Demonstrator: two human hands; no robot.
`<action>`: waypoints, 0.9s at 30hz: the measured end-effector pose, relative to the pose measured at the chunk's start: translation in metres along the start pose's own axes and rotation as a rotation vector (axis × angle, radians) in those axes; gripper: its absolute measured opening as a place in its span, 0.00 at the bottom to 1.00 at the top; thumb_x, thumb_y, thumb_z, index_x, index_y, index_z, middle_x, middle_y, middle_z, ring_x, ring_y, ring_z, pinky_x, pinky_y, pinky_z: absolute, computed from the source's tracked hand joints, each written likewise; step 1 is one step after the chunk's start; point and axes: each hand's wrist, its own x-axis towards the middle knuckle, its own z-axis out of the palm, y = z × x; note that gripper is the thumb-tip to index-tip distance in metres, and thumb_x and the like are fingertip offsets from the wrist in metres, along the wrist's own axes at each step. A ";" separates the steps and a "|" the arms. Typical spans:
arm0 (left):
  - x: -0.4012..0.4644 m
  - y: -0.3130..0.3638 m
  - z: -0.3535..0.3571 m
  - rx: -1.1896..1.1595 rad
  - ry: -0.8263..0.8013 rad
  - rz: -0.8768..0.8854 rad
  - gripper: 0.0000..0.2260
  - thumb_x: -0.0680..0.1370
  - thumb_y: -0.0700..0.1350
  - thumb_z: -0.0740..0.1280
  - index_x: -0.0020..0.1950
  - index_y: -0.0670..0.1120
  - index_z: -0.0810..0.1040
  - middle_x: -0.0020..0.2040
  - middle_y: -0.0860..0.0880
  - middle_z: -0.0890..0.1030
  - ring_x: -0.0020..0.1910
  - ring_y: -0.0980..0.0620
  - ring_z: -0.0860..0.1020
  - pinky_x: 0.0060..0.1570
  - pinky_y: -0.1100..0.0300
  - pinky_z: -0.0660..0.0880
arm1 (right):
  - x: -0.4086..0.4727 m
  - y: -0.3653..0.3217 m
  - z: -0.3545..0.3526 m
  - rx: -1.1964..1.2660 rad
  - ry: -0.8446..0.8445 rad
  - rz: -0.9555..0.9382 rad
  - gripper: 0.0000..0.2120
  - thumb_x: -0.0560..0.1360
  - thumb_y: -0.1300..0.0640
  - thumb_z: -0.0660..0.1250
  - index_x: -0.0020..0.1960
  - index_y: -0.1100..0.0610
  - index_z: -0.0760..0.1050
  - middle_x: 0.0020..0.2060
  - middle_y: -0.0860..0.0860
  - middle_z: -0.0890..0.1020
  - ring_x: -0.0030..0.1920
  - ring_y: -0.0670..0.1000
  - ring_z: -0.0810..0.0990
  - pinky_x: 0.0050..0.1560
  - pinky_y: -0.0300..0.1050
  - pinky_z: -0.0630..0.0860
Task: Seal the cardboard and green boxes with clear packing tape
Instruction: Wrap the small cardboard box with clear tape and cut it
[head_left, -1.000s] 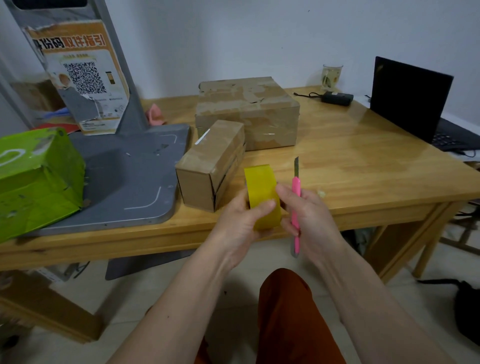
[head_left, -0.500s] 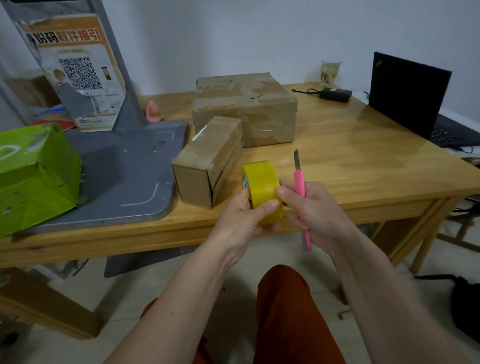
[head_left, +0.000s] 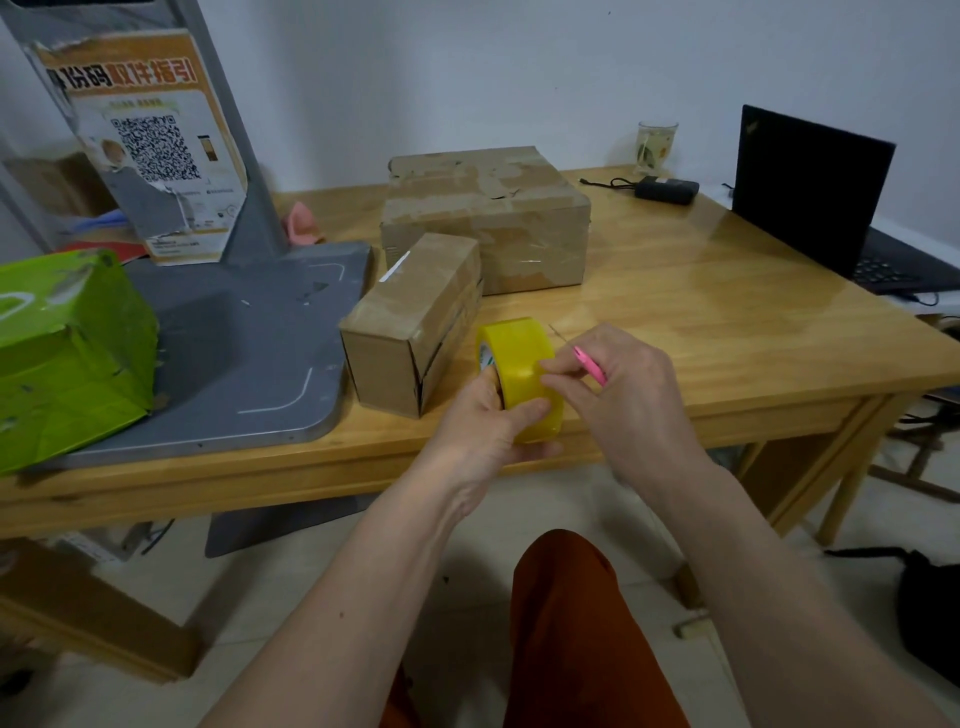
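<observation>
A person's two hands meet over the near edge of a wooden table (head_left: 727, 332), where bare tabletop stretches away beyond and to the right of the fingers toward a black laptop (head_left: 810, 192) at the far right corner. The left hand (head_left: 488, 421) grips a yellow-tinted roll of packing tape (head_left: 519, 374), thumb pressed on its outer face and fingers curled behind it. The right hand (head_left: 618, 384) clasps a pink utility knife (head_left: 589, 365), its thin blade pointing up and away, while its fingertips touch the roll's face. Just left of the fingers, almost touching the roll, lies a small cardboard box (head_left: 410, 322); a larger cardboard box (head_left: 488, 218) sits beyond it, both already streaked with glossy tape. Well to the left, a green box (head_left: 67, 343) rests on a grey stand base (head_left: 249, 343), overhanging the table's edge. A torn poster (head_left: 145, 140) on the stand bears a QR code and orange Chinese characters, too blurred to read.
</observation>
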 end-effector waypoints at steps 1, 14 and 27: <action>0.000 0.000 0.000 -0.002 0.000 -0.002 0.16 0.79 0.32 0.64 0.66 0.43 0.74 0.62 0.36 0.78 0.57 0.39 0.77 0.53 0.42 0.78 | 0.001 0.000 0.000 -0.011 -0.009 -0.003 0.03 0.71 0.61 0.74 0.45 0.58 0.83 0.42 0.52 0.81 0.44 0.50 0.79 0.48 0.52 0.78; 0.000 0.005 -0.002 0.094 -0.060 -0.012 0.15 0.80 0.33 0.63 0.64 0.48 0.75 0.60 0.42 0.80 0.63 0.40 0.76 0.55 0.41 0.79 | 0.011 0.002 -0.008 -0.054 -0.044 0.054 0.06 0.71 0.57 0.75 0.47 0.58 0.84 0.36 0.47 0.81 0.37 0.46 0.80 0.42 0.39 0.77; 0.004 0.010 -0.004 0.138 -0.091 -0.006 0.13 0.79 0.32 0.64 0.58 0.48 0.76 0.48 0.48 0.83 0.50 0.49 0.80 0.54 0.40 0.78 | 0.016 -0.007 -0.010 -0.411 -0.255 -0.155 0.06 0.81 0.56 0.59 0.52 0.57 0.71 0.49 0.53 0.71 0.42 0.56 0.76 0.42 0.54 0.73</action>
